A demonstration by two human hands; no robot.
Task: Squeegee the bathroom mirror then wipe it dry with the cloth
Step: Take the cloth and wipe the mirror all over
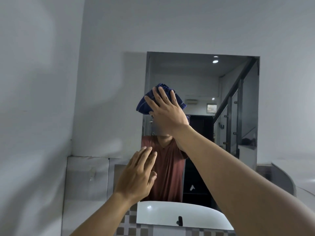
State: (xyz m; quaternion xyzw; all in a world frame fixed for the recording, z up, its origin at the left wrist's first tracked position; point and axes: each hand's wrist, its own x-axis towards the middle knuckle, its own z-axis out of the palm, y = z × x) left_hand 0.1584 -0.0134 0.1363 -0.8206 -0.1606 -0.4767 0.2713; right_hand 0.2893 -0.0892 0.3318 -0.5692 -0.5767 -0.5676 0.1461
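A rectangular mirror (221, 86) hangs on the white wall ahead. My right hand (167, 111) presses a bunched dark blue cloth (144, 103) flat against the mirror's left side, near its left edge, fingers spread over the cloth. My left hand (138, 176) is lower, by the mirror's bottom left corner, fingers apart and empty; I cannot tell whether it touches the glass. No squeegee is in view.
A white basin (162, 215) with a black tap (179, 220) sits below the mirror, above a checked tile strip (131, 222). The mirror reflects a person in a reddish-brown shirt and a staircase with a dark railing. White wall (42, 99) fills the left.
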